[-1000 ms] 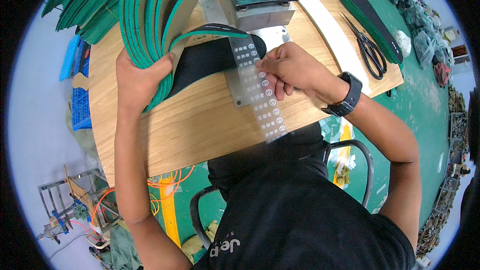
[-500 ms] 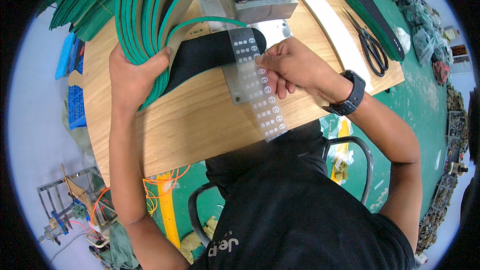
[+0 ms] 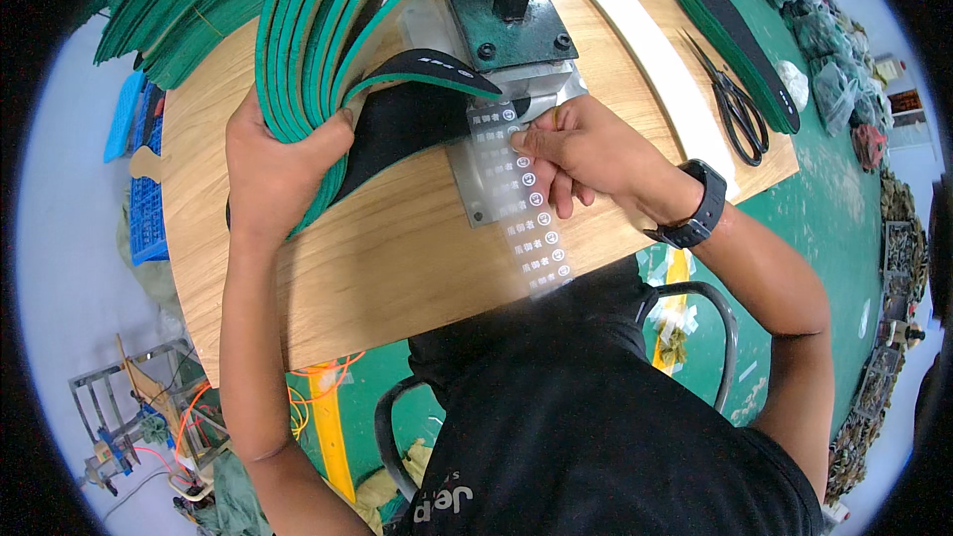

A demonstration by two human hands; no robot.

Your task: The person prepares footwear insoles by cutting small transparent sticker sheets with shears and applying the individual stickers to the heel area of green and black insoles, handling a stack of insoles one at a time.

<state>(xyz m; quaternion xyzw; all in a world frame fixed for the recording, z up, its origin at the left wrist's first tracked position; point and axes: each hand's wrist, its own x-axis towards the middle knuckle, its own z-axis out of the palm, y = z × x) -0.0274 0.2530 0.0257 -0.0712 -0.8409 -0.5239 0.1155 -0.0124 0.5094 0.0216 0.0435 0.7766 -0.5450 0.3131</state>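
My left hand [image 3: 283, 164] is wrapped round a thick fanned bundle of green-edged insoles [image 3: 298, 50]. One insole [image 3: 427, 69] from that bundle curls down, showing a black face with small white marks. Under it, a black insole [image 3: 402, 129] lies on a metal plate [image 3: 476, 189], its far end hidden beneath a press head [image 3: 511, 25] of dark plate and silvery block. My right hand [image 3: 591, 154] pinches a clear strip [image 3: 531, 203] with rows of white print. The strip's upper end runs up to the block; whether the block touches it, I cannot tell.
Black-handled scissors [image 3: 740, 109] and a stack of black-topped insoles [image 3: 740, 50] lie at the table's right. A curved white band [image 3: 655, 50] runs beside the press. More green sheets [image 3: 189, 0] are piled at far left, above a blue crate [image 3: 149, 208].
The press head has come down over the insole's end. The curled insole has tipped over so its black printed face shows. Both hands keep their grip, with the strip shifted slightly nearer.
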